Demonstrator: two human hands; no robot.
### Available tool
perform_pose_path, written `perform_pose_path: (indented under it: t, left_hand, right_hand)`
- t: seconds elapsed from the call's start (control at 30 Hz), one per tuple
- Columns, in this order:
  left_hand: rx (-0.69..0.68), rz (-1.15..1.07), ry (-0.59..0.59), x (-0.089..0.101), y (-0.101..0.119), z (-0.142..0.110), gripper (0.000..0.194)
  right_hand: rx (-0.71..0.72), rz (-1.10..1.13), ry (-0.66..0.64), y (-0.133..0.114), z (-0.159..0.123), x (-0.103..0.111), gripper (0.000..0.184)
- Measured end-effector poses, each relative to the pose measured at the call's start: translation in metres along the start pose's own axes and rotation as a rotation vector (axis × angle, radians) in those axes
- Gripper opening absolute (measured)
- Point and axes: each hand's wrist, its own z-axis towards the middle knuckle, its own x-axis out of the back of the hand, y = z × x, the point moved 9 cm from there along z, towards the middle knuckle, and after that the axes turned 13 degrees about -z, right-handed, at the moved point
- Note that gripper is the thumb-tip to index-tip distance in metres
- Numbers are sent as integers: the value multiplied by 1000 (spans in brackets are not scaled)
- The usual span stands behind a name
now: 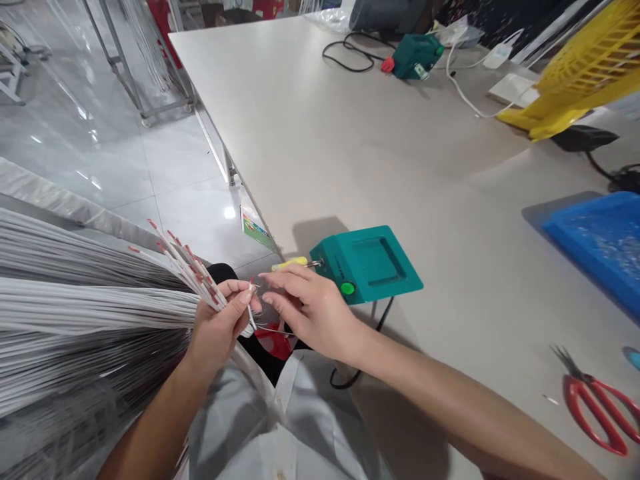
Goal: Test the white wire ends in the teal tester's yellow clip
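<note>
A bundle of thin white cables (187, 270) with reddish ends is gripped in my left hand (223, 320). One cable end with a small red tip (251, 285) stands between that hand's thumb and forefinger. Close to its right, my right hand (310, 307) hovers with thumb and fingers apart. Fine strands show between the two hands, too small to make out fully. Just beyond my right hand, a green tabletop device (375, 263) with a bright green button sits at the table edge. A yellow-handled tool (290, 264) reaches to the device's front.
Long white cables (90, 307) hang in thick bunches at the left. On the table (300, 120) lie red-handled scissors (595, 407), a blue tray (600, 247), a second green device (415, 57) and a yellow fan (585, 73). A wheeled metal rack (130, 80) stands on the floor.
</note>
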Motion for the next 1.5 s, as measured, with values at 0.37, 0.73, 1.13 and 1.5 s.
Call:
perform_pose_path:
  t: [0.37, 0.73, 1.13, 1.5]
  left_hand:
    - [152, 43, -125, -2, -12, -7, 13]
    - [38, 250, -65, 8, -2, -6, 23]
    - [90, 400, -292, -23, -16, -2, 7]
    - [72, 287, -278, -9, -8, 1, 19]
  right_hand:
    - [-394, 1018, -54, 32, -2, -48, 5]
    - [-186, 704, 35, 23, 6, -3, 4]
    - [-153, 270, -150, 9, 0, -31, 5]
    - [-306, 449, 32, 26, -7, -30, 12]
